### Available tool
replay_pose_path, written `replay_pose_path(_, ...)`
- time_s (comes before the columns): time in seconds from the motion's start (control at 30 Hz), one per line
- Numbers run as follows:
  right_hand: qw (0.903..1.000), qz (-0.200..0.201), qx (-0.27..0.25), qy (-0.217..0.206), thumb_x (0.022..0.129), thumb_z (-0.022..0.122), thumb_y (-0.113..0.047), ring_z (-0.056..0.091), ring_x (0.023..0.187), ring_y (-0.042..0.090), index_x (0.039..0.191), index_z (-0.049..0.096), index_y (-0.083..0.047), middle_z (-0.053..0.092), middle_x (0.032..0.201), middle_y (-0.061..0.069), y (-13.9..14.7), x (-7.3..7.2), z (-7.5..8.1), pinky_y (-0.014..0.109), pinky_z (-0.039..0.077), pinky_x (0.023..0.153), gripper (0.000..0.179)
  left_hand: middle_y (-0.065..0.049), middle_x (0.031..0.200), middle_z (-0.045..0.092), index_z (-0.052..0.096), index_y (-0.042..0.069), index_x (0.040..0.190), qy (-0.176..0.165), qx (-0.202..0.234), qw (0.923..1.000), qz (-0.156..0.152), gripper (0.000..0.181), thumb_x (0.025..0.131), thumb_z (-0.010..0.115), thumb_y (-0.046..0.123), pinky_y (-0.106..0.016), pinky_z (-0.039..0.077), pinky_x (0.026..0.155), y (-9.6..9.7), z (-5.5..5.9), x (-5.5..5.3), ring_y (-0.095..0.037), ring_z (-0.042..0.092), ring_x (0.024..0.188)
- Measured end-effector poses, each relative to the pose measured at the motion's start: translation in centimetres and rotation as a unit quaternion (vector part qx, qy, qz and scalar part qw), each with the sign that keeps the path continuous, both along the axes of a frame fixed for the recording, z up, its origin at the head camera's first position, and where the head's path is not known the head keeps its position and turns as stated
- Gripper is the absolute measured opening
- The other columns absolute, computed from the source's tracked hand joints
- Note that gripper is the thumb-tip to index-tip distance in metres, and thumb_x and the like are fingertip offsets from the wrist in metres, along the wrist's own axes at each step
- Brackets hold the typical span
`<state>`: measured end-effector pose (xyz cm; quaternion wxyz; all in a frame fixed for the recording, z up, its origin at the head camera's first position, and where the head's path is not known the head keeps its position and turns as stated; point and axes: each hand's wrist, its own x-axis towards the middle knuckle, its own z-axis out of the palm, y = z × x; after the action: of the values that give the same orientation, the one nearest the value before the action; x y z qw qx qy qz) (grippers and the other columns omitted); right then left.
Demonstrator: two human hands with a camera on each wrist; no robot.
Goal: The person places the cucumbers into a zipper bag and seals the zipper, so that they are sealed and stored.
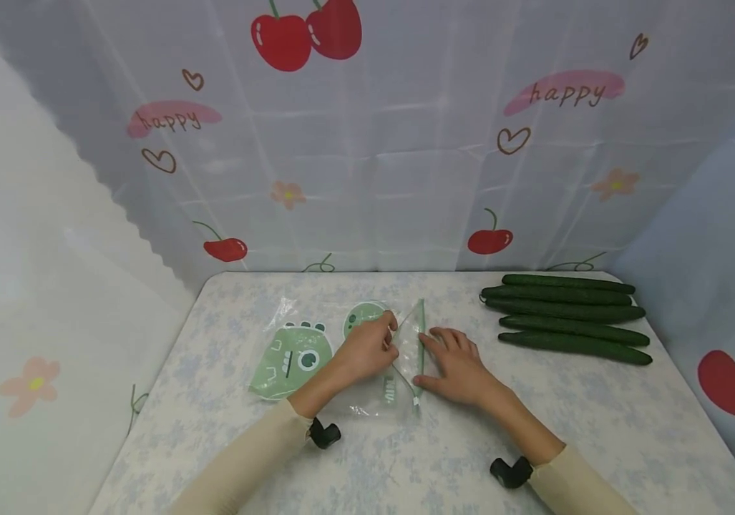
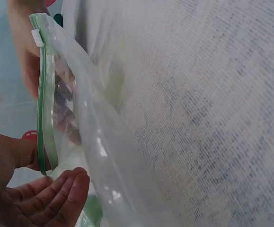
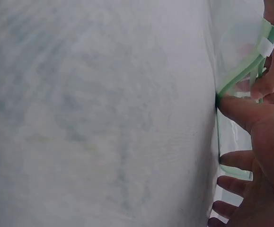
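Observation:
A clear zip bag (image 1: 361,400) with a green cartoon print (image 1: 277,375) lies on the table, its mouth toward the right and spread apart. My left hand (image 1: 367,347) pinches the upper lip of the mouth, thumb on one side and fingers on the other; the left wrist view shows this lip's green zip strip (image 2: 43,99) lifted, with a white slider (image 2: 38,38) near its far end. My right hand (image 1: 464,365) presses the lower lip against the table, its thumb (image 3: 245,111) and spread fingers along the green edge.
Several long dark green cucumbers (image 1: 567,311) lie side by side at the back right of the table. A pale blue floral cloth (image 1: 444,465) covers the tabletop. Behind it hangs a white curtain (image 1: 393,143) printed with cherries; similar sheets stand at both sides.

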<state>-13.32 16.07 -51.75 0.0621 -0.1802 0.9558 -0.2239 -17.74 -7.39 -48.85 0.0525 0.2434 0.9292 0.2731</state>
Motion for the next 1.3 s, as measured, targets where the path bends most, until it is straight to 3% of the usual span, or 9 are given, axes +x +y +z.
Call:
replay_pose_path(0.13, 1.0000, -0.001, 0.004, -0.003, 0.094, 0.079, -0.056, 0.032, 0.154, 0.051, 0.163, 0.049, -0.012, 0.041, 0.168, 0.021, 0.3, 0.5, 0.0, 0.078, 0.031, 0.116, 0.087, 0.004, 0.091, 0.067, 0.054, 0.017, 0.136, 0.016, -0.033, 0.9987, -0.034, 0.046, 0.092, 0.069, 0.009, -0.024, 0.043, 0.055, -0.4, 0.3, 0.5, -0.008, 0.053, 0.062)
replay_pose_path(0.3, 1.0000, -0.002, 0.003, 0.003, 0.091, 0.080, -0.058, 0.033, 0.153, 0.052, 0.161, 0.051, -0.011, 0.042, 0.167, 0.022, 0.3, 1.1, 0.1, 0.078, 0.031, 0.116, 0.089, -0.003, 0.112, 0.071, 0.058, 0.025, 0.145, 0.049, -0.092, 0.9924, -0.065, 0.050, 0.099, 0.068, 0.009, -0.025, 0.042, 0.054, -0.6, 0.9, 1.4, -0.009, 0.051, 0.063)
replay_pose_path(0.57, 0.9991, -0.021, 0.038, 0.003, 0.091, 0.079, -0.059, 0.035, 0.155, 0.050, 0.161, 0.051, -0.011, 0.043, 0.169, 0.018, -0.2, 2.3, 0.7, 0.075, 0.029, 0.120, 0.090, -0.001, 0.130, 0.066, 0.068, 0.017, 0.142, 0.087, -0.155, 0.9831, -0.045, 0.042, 0.101, 0.069, 0.026, -0.036, 0.057, 0.067, -0.6, 2.1, 1.6, -0.017, 0.070, 0.087)
replay_pose_path(0.67, 0.9980, -0.026, 0.056, 0.008, 0.090, 0.080, -0.061, 0.037, 0.155, 0.048, 0.160, 0.053, -0.011, 0.045, 0.169, 0.017, -0.5, 2.7, 1.0, 0.073, 0.029, 0.120, 0.090, -0.003, 0.137, 0.063, 0.064, 0.014, 0.149, 0.042, -0.114, 0.9917, -0.044, 0.049, 0.102, 0.072, 0.026, -0.035, 0.059, 0.074, -0.7, 2.0, 1.2, -0.016, 0.071, 0.095)
replay_pose_path(0.8, 0.9971, -0.030, 0.069, 0.013, 0.090, 0.080, -0.062, 0.039, 0.154, 0.048, 0.159, 0.054, -0.010, 0.047, 0.168, 0.015, -0.7, 3.1, 1.3, 0.072, 0.031, 0.121, 0.090, -0.008, 0.136, 0.061, 0.061, 0.008, 0.152, -0.045, 0.003, 0.9973, -0.058, 0.056, 0.098, 0.075, 0.012, -0.028, 0.058, 0.081, -1.1, 1.2, 0.5, -0.015, 0.073, 0.098)
replay_pose_path(0.9, 0.9970, -0.034, 0.067, 0.015, 0.089, 0.080, -0.063, 0.039, 0.154, 0.048, 0.158, 0.055, -0.010, 0.047, 0.167, 0.015, -0.7, 3.1, 1.2, 0.072, 0.030, 0.121, 0.090, -0.013, 0.137, 0.062, 0.061, 0.008, 0.153, -0.106, 0.104, 0.9870, -0.062, 0.058, 0.097, 0.075, 0.006, -0.025, 0.060, 0.083, -1.6, 0.7, 0.2, -0.019, 0.072, 0.101)
replay_pose_path(1.03, 0.9965, -0.032, 0.074, 0.021, 0.089, 0.080, -0.062, 0.039, 0.153, 0.048, 0.157, 0.056, -0.010, 0.048, 0.167, 0.015, -0.7, 3.0, 0.9, 0.072, 0.030, 0.122, 0.089, -0.014, 0.146, 0.059, 0.063, 0.015, 0.152, -0.167, 0.208, 0.9623, -0.051, 0.055, 0.099, 0.075, 0.005, -0.025, 0.062, 0.082, -2.5, 0.7, 0.0, -0.018, 0.068, 0.101)
replay_pose_path(1.13, 0.9958, -0.029, 0.084, 0.024, 0.090, 0.080, -0.061, 0.040, 0.152, 0.048, 0.156, 0.057, -0.010, 0.049, 0.166, 0.015, -0.6, 2.9, 0.9, 0.072, 0.030, 0.121, 0.087, -0.011, 0.148, 0.058, 0.065, 0.020, 0.150, -0.177, 0.232, 0.9557, -0.041, 0.053, 0.100, 0.075, 0.005, -0.025, 0.063, 0.081, -2.9, 1.0, 0.0, -0.017, 0.066, 0.100)
replay_pose_path(1.3, 0.9959, -0.028, 0.082, 0.026, 0.090, 0.080, -0.062, 0.042, 0.152, 0.047, 0.155, 0.058, -0.011, 0.051, 0.165, 0.014, -0.5, 2.7, 1.0, 0.072, 0.032, 0.121, 0.086, -0.008, 0.147, 0.060, 0.065, 0.020, 0.150, -0.153, 0.205, 0.9657, -0.042, 0.054, 0.099, 0.075, 0.004, -0.023, 0.060, 0.080, -2.9, 1.2, -0.1, -0.016, 0.063, 0.100)
